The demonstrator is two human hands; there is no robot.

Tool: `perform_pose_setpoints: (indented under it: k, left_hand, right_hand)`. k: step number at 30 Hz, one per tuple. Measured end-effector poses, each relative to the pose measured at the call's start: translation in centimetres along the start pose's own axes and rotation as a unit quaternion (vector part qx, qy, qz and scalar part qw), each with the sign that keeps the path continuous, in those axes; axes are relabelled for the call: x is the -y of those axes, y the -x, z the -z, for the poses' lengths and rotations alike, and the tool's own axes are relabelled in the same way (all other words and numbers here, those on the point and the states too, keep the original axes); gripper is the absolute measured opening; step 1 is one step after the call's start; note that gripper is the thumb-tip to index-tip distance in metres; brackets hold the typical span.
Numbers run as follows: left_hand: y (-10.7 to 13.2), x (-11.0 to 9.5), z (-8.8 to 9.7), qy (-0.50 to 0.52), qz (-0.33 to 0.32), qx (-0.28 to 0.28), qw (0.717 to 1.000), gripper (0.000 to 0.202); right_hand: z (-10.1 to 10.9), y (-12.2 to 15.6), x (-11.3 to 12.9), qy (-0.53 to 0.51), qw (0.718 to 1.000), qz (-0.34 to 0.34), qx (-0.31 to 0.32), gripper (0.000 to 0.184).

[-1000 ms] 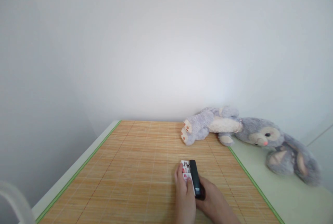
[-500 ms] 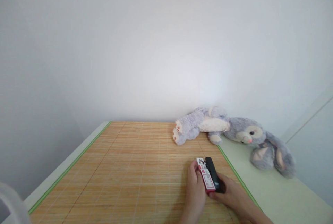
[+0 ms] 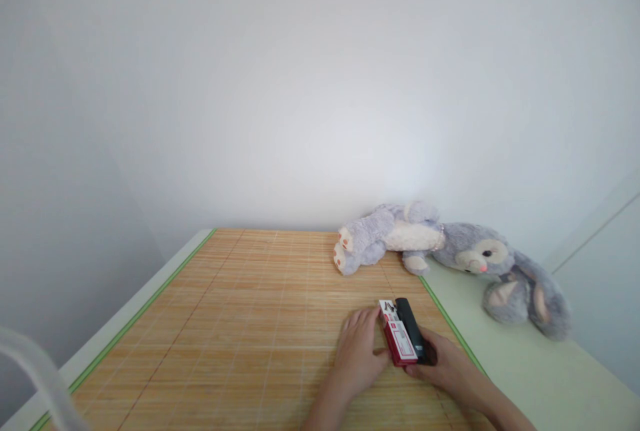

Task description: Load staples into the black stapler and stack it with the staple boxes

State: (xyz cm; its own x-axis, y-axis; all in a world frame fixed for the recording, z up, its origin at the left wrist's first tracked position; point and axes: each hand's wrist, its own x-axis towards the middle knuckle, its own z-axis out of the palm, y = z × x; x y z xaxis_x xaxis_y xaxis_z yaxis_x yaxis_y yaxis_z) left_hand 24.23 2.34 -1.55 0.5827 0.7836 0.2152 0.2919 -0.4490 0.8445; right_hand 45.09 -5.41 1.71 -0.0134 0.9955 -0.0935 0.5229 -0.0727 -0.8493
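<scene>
A black stapler (image 3: 409, 325) lies on the bamboo mat, its length running away from me. Against its left side sits a red-and-white box (image 3: 398, 345), probably of staples, with a white printed end pointing away. My right hand (image 3: 447, 361) curls around the near end of the stapler, the thumb at the box's near corner. To the left of the box, my left hand (image 3: 356, 351) has its fingers stretched forward and thumb apart. Its index fingertip is close to the box's far left edge; whether it touches I cannot tell.
A grey plush rabbit (image 3: 413, 236) lies on its side along the white wall, ears at the right. The green-edged bamboo mat (image 3: 240, 311) covers much of the pale table (image 3: 545, 377). A blurred white curved thing (image 3: 37, 367) shows at lower left.
My left hand has let go of the box and shifted left, its fingers spreading out. My right hand keeps its hold on the stapler. The view has shifted slightly.
</scene>
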Motion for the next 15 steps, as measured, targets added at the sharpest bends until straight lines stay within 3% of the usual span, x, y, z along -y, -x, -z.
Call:
perform_pose_setpoints:
  k: [3, 6, 8, 10, 12, 14, 15]
  left_hand:
    - [0.6, -0.1, 0.6, -0.008, -0.006, 0.004, 1.0, 0.08]
    - [2.6, 0.9, 2.9, -0.022, -0.001, -0.001, 1.0, 0.075]
    - [4.4, 2.5, 5.6, -0.085, 0.014, -0.031, 0.996, 0.064]
    - [5.8, 4.4, 8.5, -0.199, 0.031, -0.073, 0.977, 0.053]
    - [6.5, 6.2, 11.1, -0.242, 0.045, -0.092, 0.965, 0.05]
    - [6.3, 7.4, 13.0, -0.29, 0.054, -0.091, 0.951, 0.053]
    - [6.0, 7.9, 13.6, -0.315, 0.058, -0.086, 0.943, 0.055]
  right_hand:
    - [0.7, 0.6, -0.6, 0.016, 1.0, 0.003, -0.016, 0.075]
    - [1.7, 2.4, -1.6, 0.064, 0.993, -0.042, -0.093, 0.104]
    - [1.1, 3.6, -1.4, 0.059, 0.986, -0.047, -0.15, 0.097]
    - [-1.4, 4.1, 0.1, 0.013, 0.988, -0.019, -0.156, 0.07]
    - [-5.6, 3.3, 2.7, -0.019, 0.995, 0.007, -0.1, 0.05]
    - [-10.3, 1.3, 5.8, 0.005, 0.998, 0.055, -0.022, 0.053]
    - [-12.4, -0.1, 7.2, 0.039, 0.995, 0.089, 0.007, 0.063]
